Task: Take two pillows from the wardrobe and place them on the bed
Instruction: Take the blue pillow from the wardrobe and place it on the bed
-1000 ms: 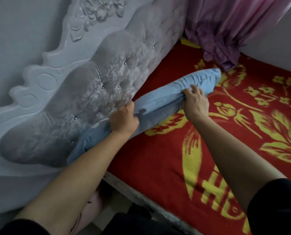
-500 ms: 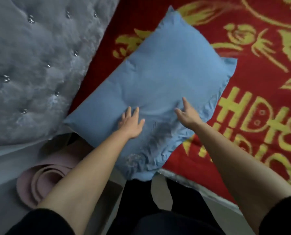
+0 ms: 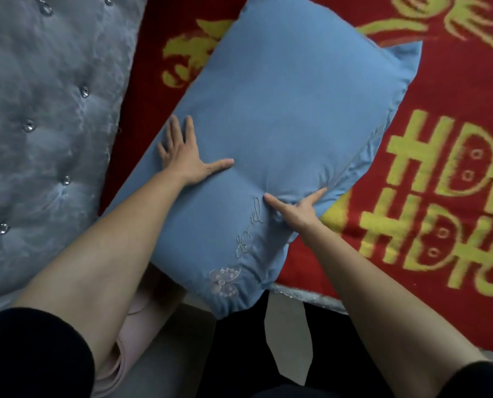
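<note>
A light blue pillow with a frilled edge and an embroidered butterfly lies flat on the red and yellow bed cover, near the headboard. Its near corner hangs over the bed's edge. My left hand rests flat on the pillow's left side, fingers spread. My right hand presses on the pillow's right edge with thumb and forefinger apart, holding nothing. Only one pillow is in view; the wardrobe is out of sight.
A grey tufted headboard with shiny studs stands on the left. A rolled pink mat lies on the floor by the bed's edge, below my left forearm. My dark trousers show at the bottom.
A second ago both hands gripped the pillow above the bed. It now lies flat on the cover with both hands open on top; the left hand has slid further up the pillow.
</note>
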A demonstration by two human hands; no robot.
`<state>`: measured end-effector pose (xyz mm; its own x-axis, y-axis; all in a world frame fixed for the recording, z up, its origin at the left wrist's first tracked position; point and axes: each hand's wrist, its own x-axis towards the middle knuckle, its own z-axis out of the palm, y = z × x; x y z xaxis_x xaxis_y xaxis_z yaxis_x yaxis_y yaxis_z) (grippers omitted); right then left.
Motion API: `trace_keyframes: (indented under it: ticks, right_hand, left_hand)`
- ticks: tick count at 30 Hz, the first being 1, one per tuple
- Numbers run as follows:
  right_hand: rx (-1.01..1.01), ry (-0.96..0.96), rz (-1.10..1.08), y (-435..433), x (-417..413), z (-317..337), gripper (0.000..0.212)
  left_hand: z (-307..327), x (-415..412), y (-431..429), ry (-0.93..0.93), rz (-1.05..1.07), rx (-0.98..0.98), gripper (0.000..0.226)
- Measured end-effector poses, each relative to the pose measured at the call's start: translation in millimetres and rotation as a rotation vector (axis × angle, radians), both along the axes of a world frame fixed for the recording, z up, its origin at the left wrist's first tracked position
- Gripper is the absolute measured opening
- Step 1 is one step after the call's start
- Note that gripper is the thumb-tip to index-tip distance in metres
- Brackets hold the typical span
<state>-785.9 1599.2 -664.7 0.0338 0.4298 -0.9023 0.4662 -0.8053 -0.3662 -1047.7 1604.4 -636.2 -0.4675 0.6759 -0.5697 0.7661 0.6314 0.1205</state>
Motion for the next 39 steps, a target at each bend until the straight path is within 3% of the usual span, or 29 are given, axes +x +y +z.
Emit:
trace_keyframes:
  ticks: [5, 7, 9, 14, 17, 20, 22, 26, 30, 32, 34, 36, 39]
  right_hand:
    - [0.175, -0.093, 0.089, -10, -16, 7, 0.123]
    - [0.250, -0.168, 0.119, -11, -25, 13, 0.110]
    - [0.306, -0.203, 0.127, -10, -39, 22, 0.097]
    - [0.575, -0.283, 0.151, 11, -68, 60, 0.058]
    - [0.759, -0.258, 0.095, 52, -88, 88, 0.049]
    - [0.901, -0.191, 0.010, 117, -117, 113, 0.052]
    - [0.915, -0.180, 0.029, 166, -131, 120, 0.057]
    - [0.736, -0.191, 0.352, 225, -137, 107, 0.069]
    - [0.473, -0.061, 0.579, 196, -144, 69, 0.068]
    - [0.402, -0.044, 0.563, 176, -144, 50, 0.078]
    - [0.428, -0.076, 0.467, 168, -142, 35, 0.092]
    - [0.402, -0.144, 0.363, 170, -140, 26, 0.114]
    - [0.229, -0.195, 0.212, 179, -134, 13, 0.146]
  left_hand:
    - [-10, -38, 11, -0.083, 0.251, 0.090, 0.103]
    - [-8, -45, 14, -0.073, 0.221, 0.064, 0.068]
    - [1, -45, 18, 0.046, 0.171, 0.167, 0.038]
    - [45, -37, 40, 0.178, 0.283, 0.446, 0.031]
    - [82, -55, 73, 0.169, 0.390, 0.634, 0.034]
    - [120, -91, 120, 0.188, 0.385, 0.799, 0.038]
    - [138, -116, 151, 0.210, 0.318, 0.809, 0.038]
    - [128, -139, 178, 0.074, 0.178, 0.585, 0.035]
    - [60, -115, 130, -0.202, 0.217, 0.201, 0.056]
    - [30, -102, 105, -0.219, 0.282, 0.174, 0.066]
    - [14, -94, 97, -0.180, 0.399, 0.280, 0.078]
    - [7, -91, 102, -0.134, 0.543, 0.364, 0.095]
    - [-2, -99, 108, -0.073, 0.666, 0.333, 0.123]
